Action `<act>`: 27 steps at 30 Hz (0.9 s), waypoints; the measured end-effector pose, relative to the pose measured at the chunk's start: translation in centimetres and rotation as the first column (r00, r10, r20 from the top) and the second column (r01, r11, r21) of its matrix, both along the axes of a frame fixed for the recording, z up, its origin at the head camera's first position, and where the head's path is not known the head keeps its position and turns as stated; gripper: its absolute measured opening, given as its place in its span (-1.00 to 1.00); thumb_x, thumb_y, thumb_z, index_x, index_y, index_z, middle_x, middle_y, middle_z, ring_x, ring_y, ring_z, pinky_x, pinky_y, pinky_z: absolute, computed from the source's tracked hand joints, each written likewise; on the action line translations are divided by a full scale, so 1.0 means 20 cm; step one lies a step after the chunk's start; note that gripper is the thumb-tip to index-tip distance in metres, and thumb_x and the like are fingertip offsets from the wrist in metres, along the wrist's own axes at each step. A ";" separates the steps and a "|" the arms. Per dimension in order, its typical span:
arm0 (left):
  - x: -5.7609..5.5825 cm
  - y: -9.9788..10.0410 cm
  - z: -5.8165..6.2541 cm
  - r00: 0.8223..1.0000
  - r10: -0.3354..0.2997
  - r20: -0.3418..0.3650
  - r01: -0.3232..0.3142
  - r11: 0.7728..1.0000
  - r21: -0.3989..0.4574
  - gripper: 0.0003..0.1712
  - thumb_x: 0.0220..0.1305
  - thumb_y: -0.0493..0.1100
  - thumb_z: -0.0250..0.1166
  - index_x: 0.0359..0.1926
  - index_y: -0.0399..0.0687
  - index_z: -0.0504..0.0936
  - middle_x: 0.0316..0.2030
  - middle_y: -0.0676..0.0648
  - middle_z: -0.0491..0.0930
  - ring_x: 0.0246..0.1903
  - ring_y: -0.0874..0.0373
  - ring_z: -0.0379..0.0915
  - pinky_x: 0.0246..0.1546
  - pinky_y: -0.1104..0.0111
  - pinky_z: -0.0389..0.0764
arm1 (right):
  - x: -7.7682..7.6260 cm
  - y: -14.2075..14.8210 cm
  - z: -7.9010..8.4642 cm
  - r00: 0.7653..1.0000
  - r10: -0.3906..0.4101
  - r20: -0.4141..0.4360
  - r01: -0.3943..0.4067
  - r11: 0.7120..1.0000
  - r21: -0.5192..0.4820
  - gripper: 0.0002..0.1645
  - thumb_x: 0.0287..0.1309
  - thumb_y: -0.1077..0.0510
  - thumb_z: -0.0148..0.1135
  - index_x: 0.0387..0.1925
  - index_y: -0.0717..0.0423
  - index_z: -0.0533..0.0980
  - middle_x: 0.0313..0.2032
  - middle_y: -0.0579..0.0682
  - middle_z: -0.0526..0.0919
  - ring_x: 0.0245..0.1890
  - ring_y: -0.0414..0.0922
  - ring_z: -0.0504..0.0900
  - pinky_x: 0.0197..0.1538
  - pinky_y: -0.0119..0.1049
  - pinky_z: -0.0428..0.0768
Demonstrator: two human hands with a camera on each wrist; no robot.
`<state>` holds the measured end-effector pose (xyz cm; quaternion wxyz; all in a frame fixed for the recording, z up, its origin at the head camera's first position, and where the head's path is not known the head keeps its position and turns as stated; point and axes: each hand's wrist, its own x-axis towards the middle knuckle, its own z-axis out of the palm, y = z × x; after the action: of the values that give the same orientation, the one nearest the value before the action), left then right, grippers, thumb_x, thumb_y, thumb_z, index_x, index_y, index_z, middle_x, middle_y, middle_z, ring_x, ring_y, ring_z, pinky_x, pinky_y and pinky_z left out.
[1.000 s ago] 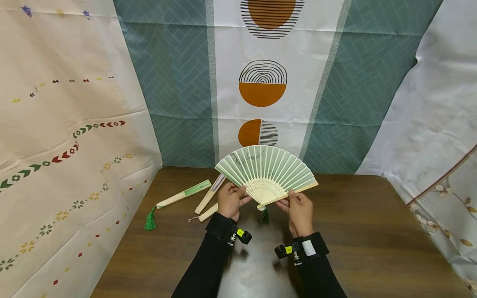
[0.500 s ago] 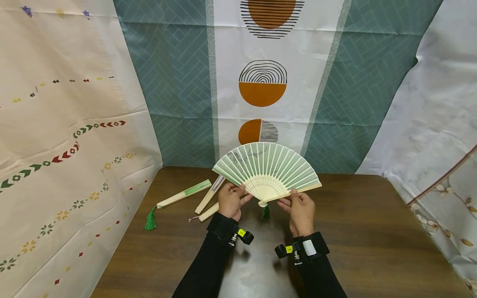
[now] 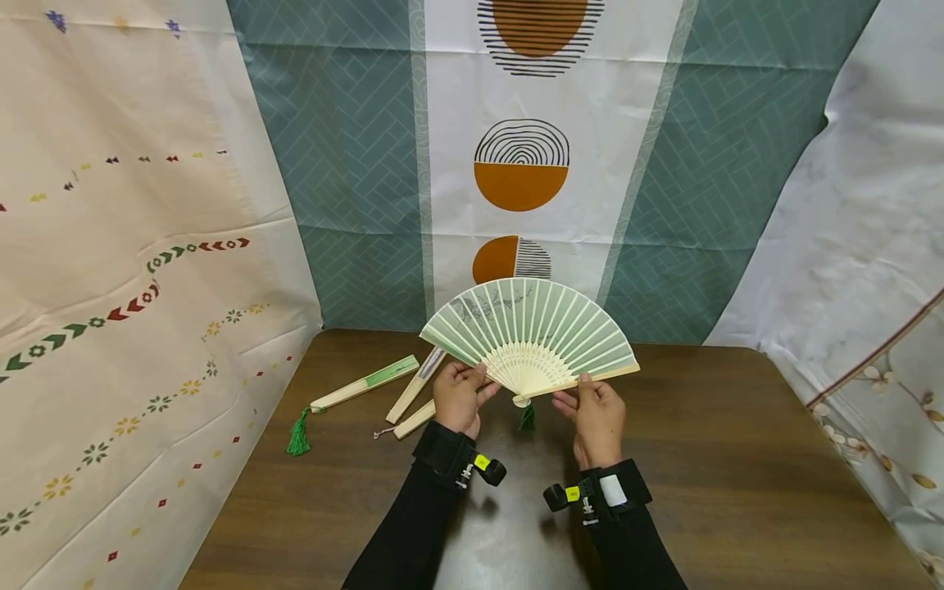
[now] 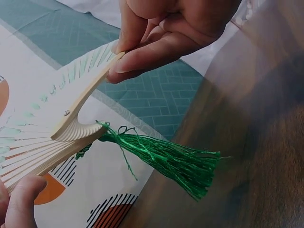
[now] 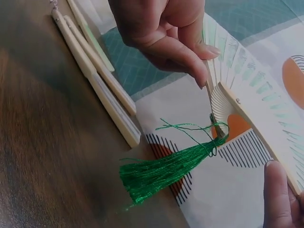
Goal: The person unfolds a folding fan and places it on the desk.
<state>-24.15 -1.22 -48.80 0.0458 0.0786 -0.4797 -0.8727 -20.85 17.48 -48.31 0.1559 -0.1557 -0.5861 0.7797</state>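
An open folding fan (image 3: pixel 527 328) with a pale green leaf, dark markings and pale ribs is held up in the head view, pivot towards the person. My left hand (image 3: pixel 457 399) pinches its left outer rib between thumb and fingers. Its right outer rib is pinched by my right hand (image 3: pixel 597 422). A green tassel (image 4: pixel 166 159) hangs from the pivot and shows fully in both wrist views. In the left wrist view the right hand (image 4: pixel 166 38) grips one outer rib, with the left thumb (image 4: pixel 23 199) at the other.
Closed folding fans lie on the brown table (image 3: pixel 723 459) left of the hands: one with a green leaf (image 3: pixel 365 383) and green tassel (image 3: pixel 298 436), a pale one (image 3: pixel 415 387), and another (image 3: pixel 415 419) partly behind the left hand. Patterned cloths (image 3: pixel 354 180) hang behind and beside.
The fan has spread a little wider and risen slightly, its right end swinging outwards. Both hands have shifted slightly to the right, still holding the outer ribs. The closed fans stay put.
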 end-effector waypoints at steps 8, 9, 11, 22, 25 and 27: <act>-0.01 0.00 0.00 1.000 0.012 -0.009 -0.011 0.998 0.069 -0.68 0.74 -0.46 0.12 0.36 -0.52 0.48 -0.13 -0.11 0.61 -0.19 0.17 0.69 -0.05 0.36 0.94 | 0.01 0.01 0.01 1.000 0.019 0.007 -0.018 0.996 -0.083 -0.61 0.82 0.11 0.07 0.10 0.47 0.49 -0.26 -0.07 0.76 -0.29 -0.23 0.95 -0.13 -0.41 0.92; -0.01 0.00 0.00 1.000 0.014 -0.010 -0.013 0.997 0.070 -0.67 0.74 -0.45 0.12 0.38 -0.52 0.48 -0.11 -0.11 0.62 -0.18 0.17 0.70 -0.03 0.35 0.95 | 0.01 0.01 0.01 1.000 0.018 0.008 -0.017 0.996 -0.087 -0.62 0.82 0.11 0.08 0.10 0.46 0.49 -0.26 -0.07 0.76 -0.29 -0.23 0.95 -0.12 -0.41 0.92; -0.01 0.00 0.00 1.000 0.020 -0.013 -0.019 0.997 0.075 -0.66 0.74 -0.46 0.11 0.39 -0.52 0.47 -0.09 -0.13 0.62 -0.16 0.17 0.71 0.04 0.30 0.95 | 0.01 0.00 0.01 1.000 0.012 0.008 -0.011 0.996 -0.094 -0.63 0.82 0.11 0.08 0.08 0.45 0.50 -0.25 -0.05 0.75 -0.28 -0.22 0.95 -0.11 -0.41 0.92; 0.01 0.04 0.00 0.998 0.067 -0.009 -0.065 0.987 0.146 -0.74 0.75 -0.43 0.12 0.32 -0.44 0.47 -0.06 -0.12 0.63 -0.13 0.15 0.70 0.15 0.23 0.93 | 0.01 -0.03 0.00 0.998 -0.059 -0.036 0.052 0.984 -0.171 -0.66 0.81 0.12 0.09 -0.02 0.39 0.51 -0.28 -0.07 0.79 -0.36 -0.27 0.91 -0.10 -0.45 0.91; 0.01 0.05 0.01 0.998 0.060 -0.010 -0.057 0.987 0.153 -0.74 0.77 -0.41 0.10 0.32 -0.42 0.46 -0.05 -0.11 0.62 -0.12 0.15 0.68 0.12 0.28 0.94 | 0.01 -0.03 0.00 0.996 -0.074 -0.051 0.064 0.983 -0.174 -0.66 0.81 0.11 0.09 0.01 0.40 0.50 -0.28 -0.07 0.78 -0.36 -0.28 0.90 -0.09 -0.46 0.91; 0.02 0.05 0.00 0.998 0.056 -0.009 -0.054 0.987 0.153 -0.74 0.78 -0.41 0.10 0.33 -0.42 0.45 -0.04 -0.11 0.62 -0.11 0.16 0.67 0.11 0.30 0.94 | 0.01 -0.03 0.00 0.995 -0.079 -0.055 0.068 0.983 -0.172 -0.65 0.81 0.11 0.10 0.02 0.42 0.50 -0.28 -0.06 0.77 -0.36 -0.28 0.89 -0.09 -0.46 0.91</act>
<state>-23.77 -0.23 -48.76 0.0672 0.0892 -0.4089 -0.9057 -20.57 16.81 -48.33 0.1889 -0.1657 -0.5063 0.8249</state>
